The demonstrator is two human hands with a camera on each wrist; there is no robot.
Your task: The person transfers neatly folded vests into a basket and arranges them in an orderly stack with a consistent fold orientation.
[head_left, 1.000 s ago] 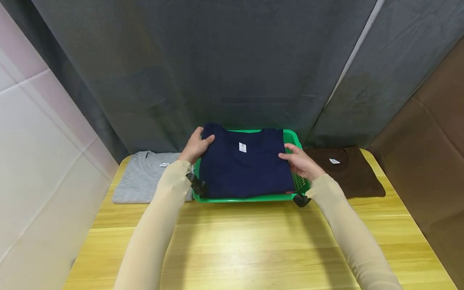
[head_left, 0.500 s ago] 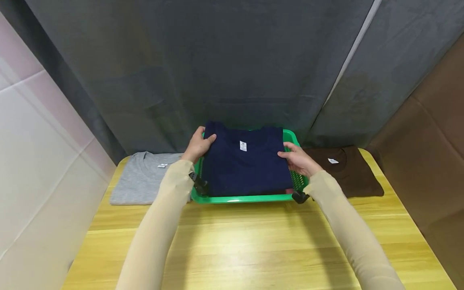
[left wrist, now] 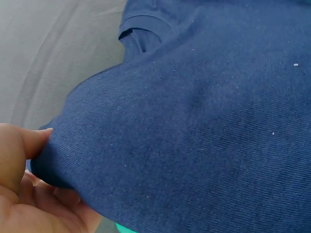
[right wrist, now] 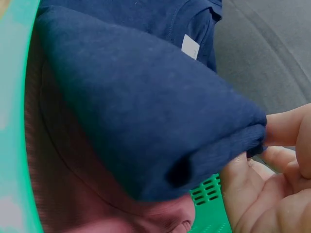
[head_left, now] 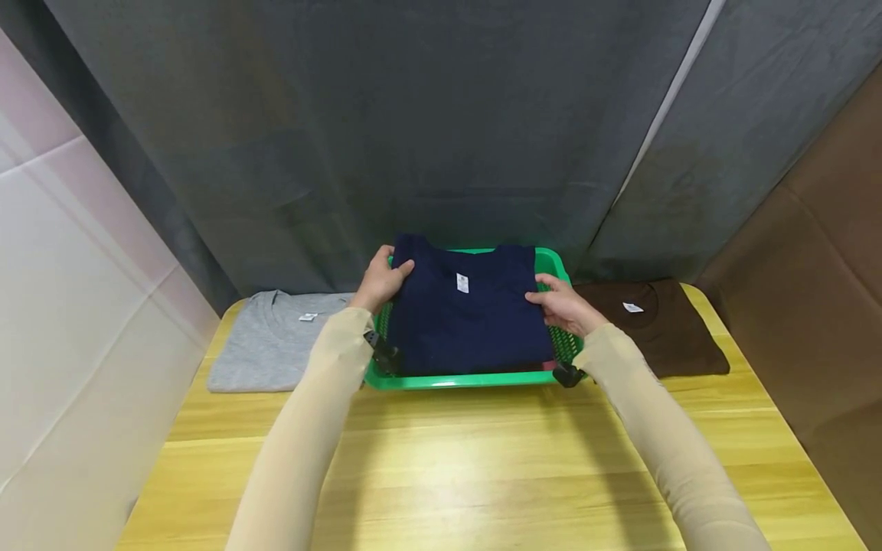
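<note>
A folded navy T-shirt with a white neck label lies over the green plastic basket. My left hand pinches its left edge, thumb on top and fingers beneath, as the left wrist view shows with the navy cloth bent over the fingers. On the opposite side my right hand pinches the right edge between thumb and fingers. Under the navy shirt, the right wrist view shows a pinkish-red folded garment inside the basket. Most of that garment is hidden.
To the left of the basket lies a folded grey T-shirt; a folded dark brown T-shirt lies to the right. All stand on a wooden table. A dark grey curtain hangs behind, with side walls left and right.
The navy T-shirt's front edge has drawn back from over the basket's front rim and now lies inside it, baring some red cloth. Both hands keep their grip.
</note>
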